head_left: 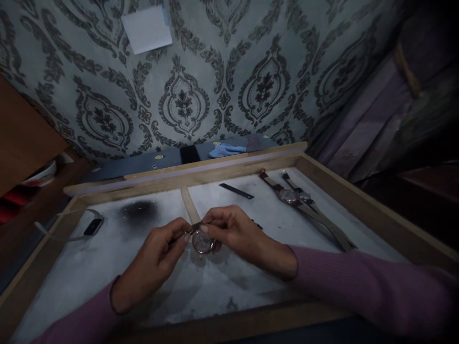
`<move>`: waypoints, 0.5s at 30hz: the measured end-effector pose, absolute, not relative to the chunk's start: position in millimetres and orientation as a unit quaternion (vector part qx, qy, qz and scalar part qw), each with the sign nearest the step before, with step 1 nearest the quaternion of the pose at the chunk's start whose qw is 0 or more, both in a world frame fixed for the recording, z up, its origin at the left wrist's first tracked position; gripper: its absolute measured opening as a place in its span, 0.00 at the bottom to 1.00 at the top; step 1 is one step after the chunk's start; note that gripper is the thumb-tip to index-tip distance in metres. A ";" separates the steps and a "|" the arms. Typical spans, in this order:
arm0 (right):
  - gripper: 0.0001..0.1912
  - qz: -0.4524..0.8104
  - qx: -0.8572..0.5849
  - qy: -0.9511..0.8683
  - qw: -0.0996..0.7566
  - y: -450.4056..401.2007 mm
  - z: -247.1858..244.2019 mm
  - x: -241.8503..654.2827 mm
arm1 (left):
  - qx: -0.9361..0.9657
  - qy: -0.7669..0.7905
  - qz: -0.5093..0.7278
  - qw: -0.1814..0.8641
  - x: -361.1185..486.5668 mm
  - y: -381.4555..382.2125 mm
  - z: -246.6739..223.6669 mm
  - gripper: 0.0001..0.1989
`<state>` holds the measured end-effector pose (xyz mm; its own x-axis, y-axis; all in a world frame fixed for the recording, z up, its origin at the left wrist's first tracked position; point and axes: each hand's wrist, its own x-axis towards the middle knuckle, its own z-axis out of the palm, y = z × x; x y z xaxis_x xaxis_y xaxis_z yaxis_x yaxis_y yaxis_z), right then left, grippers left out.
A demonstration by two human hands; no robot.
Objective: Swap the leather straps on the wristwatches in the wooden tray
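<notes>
A round-faced wristwatch (202, 242) with a metal rim is between my two hands, near the middle of the white tray surface. Its light strap (190, 205) runs away from me from the top of the case; no strap shows on the near side. My left hand (158, 255) pinches the case's upper left edge, by the strap joint. With thumb and fingers closed, my right hand (233, 231) grips the strap's base at the upper right of the case. Whatever lies right between the fingertips is too small to make out.
A wooden frame (358, 210) borders the white surface. Two watches (288, 195) with straps lie at right, a dark flat blade-like strip (236, 191) behind my right hand. A smartwatch (93, 226) with a grey strap rests at left. Beyond the frame are a blue cloth (227, 150) and a black flat object (190, 154).
</notes>
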<state>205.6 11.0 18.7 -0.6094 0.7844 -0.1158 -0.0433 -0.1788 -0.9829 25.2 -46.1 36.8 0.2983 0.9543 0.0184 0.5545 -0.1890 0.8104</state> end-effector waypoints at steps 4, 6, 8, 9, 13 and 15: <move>0.12 0.700 -0.326 -0.563 0.294 10.7 19.2 205.9 | 0.723 0.530 0.272 0.350 25.6 -46.7 36.9 0.13; 0.12 0.701 -0.323 -0.562 0.297 10.5 19.0 205.9 | 0.725 0.530 0.271 0.347 25.5 -47.3 36.9 0.13; 0.13 0.698 -0.322 -0.565 0.302 10.3 18.5 205.8 | 0.727 0.529 0.269 0.345 25.0 -47.6 36.6 0.13; 0.14 0.697 -0.320 -0.566 0.303 10.3 18.2 205.7 | 0.728 0.528 0.268 0.345 24.6 -47.6 36.2 0.13; 0.13 0.693 -0.316 -0.573 0.302 10.5 16.4 205.3 | 0.728 0.525 0.272 0.346 23.9 -47.7 35.2 0.12; 0.12 0.691 -0.315 -0.577 0.300 10.8 15.9 205.3 | 0.728 0.523 0.275 0.349 24.4 -47.7 35.7 0.11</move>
<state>205.3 10.8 15.9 -0.6214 0.7785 -0.0889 -0.0511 -0.1535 -0.9868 24.4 -47.7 35.7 0.3025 0.9525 0.0354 0.5697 -0.2104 0.7945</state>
